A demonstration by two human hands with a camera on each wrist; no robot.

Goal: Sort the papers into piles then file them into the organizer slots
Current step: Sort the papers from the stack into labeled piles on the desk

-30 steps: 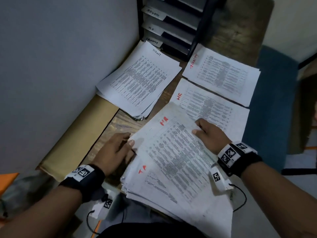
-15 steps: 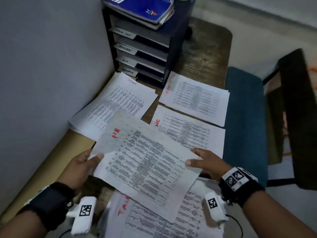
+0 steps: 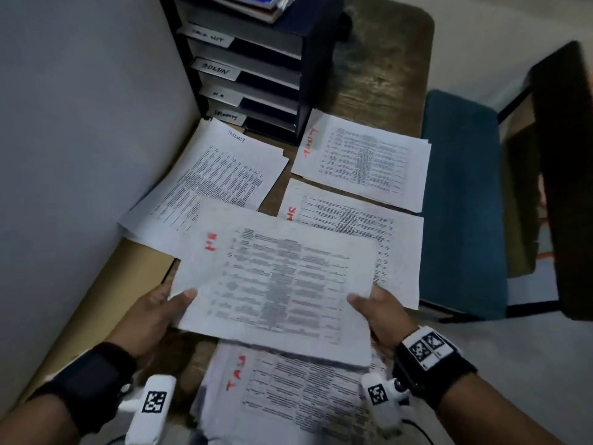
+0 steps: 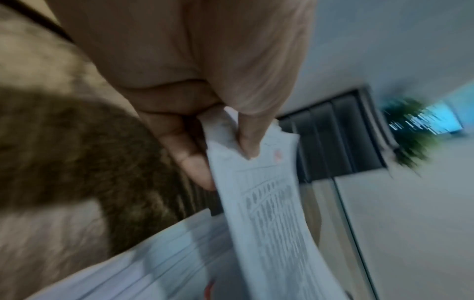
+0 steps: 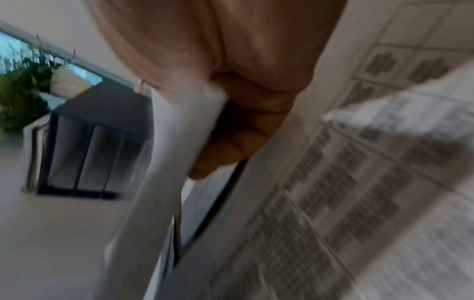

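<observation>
Sorting is under way: the left hand (image 3: 150,313) and right hand (image 3: 382,313) each pinch a near corner of the HR-marked sheet (image 3: 276,277), held above the near stack (image 3: 298,399). Next it likely goes onto the HR pile (image 3: 369,226), right of centre, before the organizer (image 3: 256,75)

Both hands (image 3: 154,313) hold a paper stack (image 3: 276,281) above the table (image 3: 378,75).

At frame centre, the white sheet (image 3: 276,277) carries grey printed rows and a red mark, like the white piles (image 3: 362,159) above it. The organizer (image 3: 308,59) at the top is black with white labels. The chair seat (image 3: 462,200) at right is blue.
</observation>
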